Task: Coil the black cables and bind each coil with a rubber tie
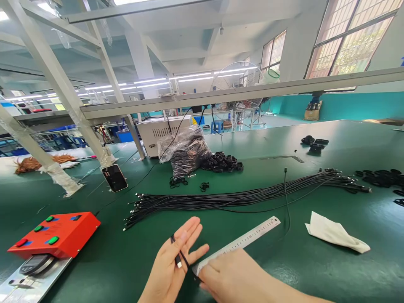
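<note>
Spread beneath the steel ruler, a broad green counter. Well beyond the ruler, spanning both sides of it, a pale metal frame. Beyond the ruler too, but nearer, stretched out to its left and right, a long cable bundle, black, with silvery ends. Well past the ruler and to its left, a white vented case; beyond the ruler on that same side, a clear plastic bag with dark contents. Far left of the ruler, a red box with green and red buttons. Beyond the ruler, a heap of black coils; far to its right, more coils.

At the ruler's near end, the right grip, fingers curled together, clamped on black cable, fingertips partly hidden. Just left of that end of the ruler, the left grip, palm up, long fingers extended and a little apart, thumb pressing the same cable against the palm. Right of the ruler, well apart, a folded white cloth. Beyond the ruler, far to its left, a phone, propped aslant. Just left of the ruler's near end, lying on the palm, a small plug with a pale tip.
</note>
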`<act>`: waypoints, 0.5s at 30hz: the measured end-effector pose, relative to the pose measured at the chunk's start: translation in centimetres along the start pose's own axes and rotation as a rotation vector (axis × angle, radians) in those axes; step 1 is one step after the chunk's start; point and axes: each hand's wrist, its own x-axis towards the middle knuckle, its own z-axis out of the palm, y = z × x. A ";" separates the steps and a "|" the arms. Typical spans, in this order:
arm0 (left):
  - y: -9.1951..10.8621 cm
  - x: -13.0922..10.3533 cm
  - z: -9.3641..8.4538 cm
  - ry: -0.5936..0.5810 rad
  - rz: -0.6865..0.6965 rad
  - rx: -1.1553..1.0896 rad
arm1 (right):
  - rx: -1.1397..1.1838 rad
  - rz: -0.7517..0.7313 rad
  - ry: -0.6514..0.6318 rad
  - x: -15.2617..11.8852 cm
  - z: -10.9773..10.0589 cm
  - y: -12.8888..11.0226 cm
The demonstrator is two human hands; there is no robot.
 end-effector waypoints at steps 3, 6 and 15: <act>-0.7 -0.8 0.7 -0.046 -0.157 0.055 | -0.020 -0.065 0.082 1.0 -3.0 0.9; -0.9 -1.4 1.4 -0.099 -0.255 0.068 | 0.073 -0.043 0.087 2.2 -4.8 2.5; -0.2 -2.3 0.6 -0.292 -0.424 -0.023 | 0.641 0.081 0.132 3.7 -1.6 4.3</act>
